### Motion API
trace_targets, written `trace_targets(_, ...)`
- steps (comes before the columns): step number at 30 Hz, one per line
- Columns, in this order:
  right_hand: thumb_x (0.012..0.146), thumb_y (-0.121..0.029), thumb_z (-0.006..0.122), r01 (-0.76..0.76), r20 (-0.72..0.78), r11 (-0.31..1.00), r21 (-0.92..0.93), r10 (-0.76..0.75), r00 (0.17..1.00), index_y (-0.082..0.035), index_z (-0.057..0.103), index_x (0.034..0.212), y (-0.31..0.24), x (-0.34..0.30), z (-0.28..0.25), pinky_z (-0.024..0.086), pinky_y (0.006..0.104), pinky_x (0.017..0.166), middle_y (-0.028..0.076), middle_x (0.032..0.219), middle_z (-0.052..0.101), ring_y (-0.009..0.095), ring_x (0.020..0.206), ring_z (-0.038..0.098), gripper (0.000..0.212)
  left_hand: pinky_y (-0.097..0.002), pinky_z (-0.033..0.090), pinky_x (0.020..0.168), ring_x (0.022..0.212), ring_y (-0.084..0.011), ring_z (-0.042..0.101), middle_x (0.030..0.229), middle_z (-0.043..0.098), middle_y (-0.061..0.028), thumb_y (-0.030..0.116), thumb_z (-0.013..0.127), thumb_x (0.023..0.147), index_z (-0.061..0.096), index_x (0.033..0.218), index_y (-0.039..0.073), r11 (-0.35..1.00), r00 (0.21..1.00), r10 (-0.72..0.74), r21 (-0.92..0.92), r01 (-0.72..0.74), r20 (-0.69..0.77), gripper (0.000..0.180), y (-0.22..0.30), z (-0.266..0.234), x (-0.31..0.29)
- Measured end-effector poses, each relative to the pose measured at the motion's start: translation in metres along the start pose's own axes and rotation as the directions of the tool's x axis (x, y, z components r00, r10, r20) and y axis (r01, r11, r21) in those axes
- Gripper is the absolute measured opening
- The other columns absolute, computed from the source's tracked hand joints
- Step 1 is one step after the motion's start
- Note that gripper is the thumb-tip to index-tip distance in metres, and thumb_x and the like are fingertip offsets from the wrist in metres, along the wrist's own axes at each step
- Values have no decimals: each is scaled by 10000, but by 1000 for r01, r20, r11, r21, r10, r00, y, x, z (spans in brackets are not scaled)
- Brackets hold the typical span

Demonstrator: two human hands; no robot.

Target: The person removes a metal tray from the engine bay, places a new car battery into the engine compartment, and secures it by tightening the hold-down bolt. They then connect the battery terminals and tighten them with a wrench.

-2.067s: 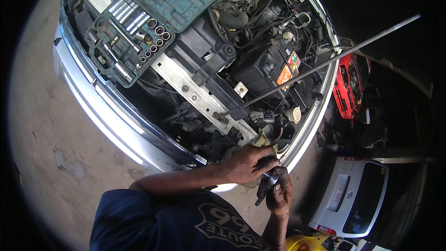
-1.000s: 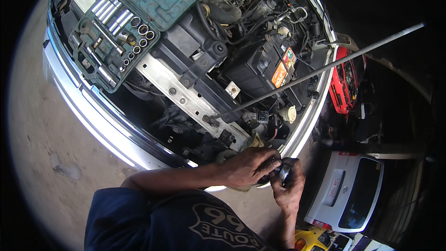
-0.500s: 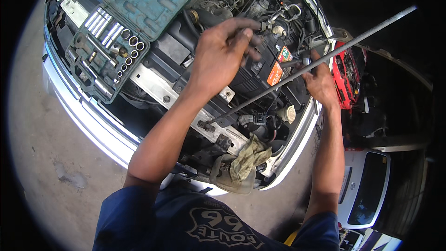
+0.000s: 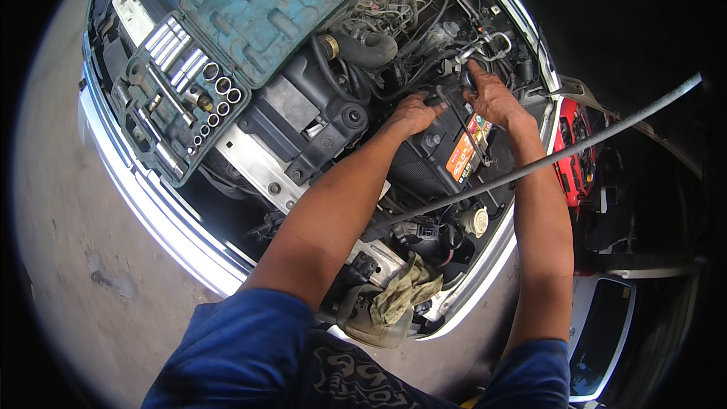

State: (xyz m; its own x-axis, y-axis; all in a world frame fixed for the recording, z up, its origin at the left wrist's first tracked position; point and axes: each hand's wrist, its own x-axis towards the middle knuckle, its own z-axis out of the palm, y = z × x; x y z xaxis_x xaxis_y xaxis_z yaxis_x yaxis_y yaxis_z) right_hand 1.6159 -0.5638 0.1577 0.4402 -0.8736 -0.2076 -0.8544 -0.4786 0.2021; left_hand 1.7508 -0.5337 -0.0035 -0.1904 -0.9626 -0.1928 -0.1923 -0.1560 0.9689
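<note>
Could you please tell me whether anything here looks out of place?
A crumpled, stained rag lies at the front corner of the car, and an open socket case rests across its front: loose items, not car parts. The floor shows a discoloured patch, cause unclear. No spill shows around the battery.

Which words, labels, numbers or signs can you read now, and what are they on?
I can't copy wording, but here is where it stands:
Orange rectangular label on the black box-shaped car battery: bold lettering; smaller print too small to read.
Dark blue cloth T-shirt: pale printed lettering on the chest, upside down.
White vehicle at right: any marking is too small to read.
</note>
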Motion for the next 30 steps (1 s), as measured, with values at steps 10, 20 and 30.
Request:
trace_targets(10,934,-129,703,198,-55,977,-81,-202,978,18,456,1411,-4,2,-3,474,478,1038,298,1352,581,440,1267,560,557,-409,385,1179,1408,-366,493,1515,526,-214,482,682,939,548,1465,38,998,998,65,-9,-65,7,701,-9,3,13)
trace_targets(20,1014,-423,583,-274,12,960,-65,275,961,125,663,1107,-31,26,0,552,465,932,345,1056,695,455,990,709,562,-428,441,1130,1301,-365,584,1353,645,-218,423,758,906,545,1472,138,984,976,171,-31,-176,-135,669,-5,3,-3)
trace_targets(30,1073,-415,467,-282,61,955,91,277,959,88,593,1324,-43,10,-22,466,410,1096,299,1296,644,383,1284,602,577,-523,531,965,1119,-463,648,1110,708,-267,356,653,996,676,1260,63,924,913,380,109,-367,-146,395,0,4,15)
